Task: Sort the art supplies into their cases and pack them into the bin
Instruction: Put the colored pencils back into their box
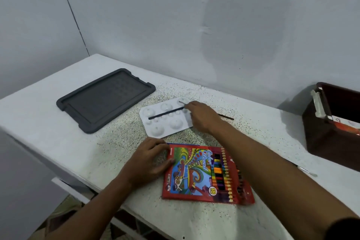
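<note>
Dark brown bin [329, 130] sits at the far right of the table [58, 119], partly cut by the frame edge. Inside it: something white standing upright along the left wall, plus an orange/white printed item lower down; can't tell what either is, view's too oblique.

White paint palette [167, 117] w/ round wells lies mid-table. A dark pencil [165, 113] lies diagonally across the palette, spanning several wells. Right hand [202, 117] reaches over the palette's right end, fingertips pinching the pencil's upper-right end.

Red colour pencil case [206, 173], printed cover w/ "18" on it, lies flat near the table's front edge, just in front of the palette. A row of coloured pencils shows on its right side, prob. through a window, though could be print. Left hand [150, 161] rests on the case's left edge, thumb on the cover and fingers curled at the top-left corner, holding it down.

Grey rimmed tray or lid [105, 99] lies flat at the left, apart from the palette. Thin brown brush/pencil [227, 116] lies on the table beyond the right hand, mostly hidden by it. Another slim, pale-tipped tool [307, 170] lies near the bin's front, by the right forearm. The right forearm crosses over the case's top-right corner, blocking it.
</note>
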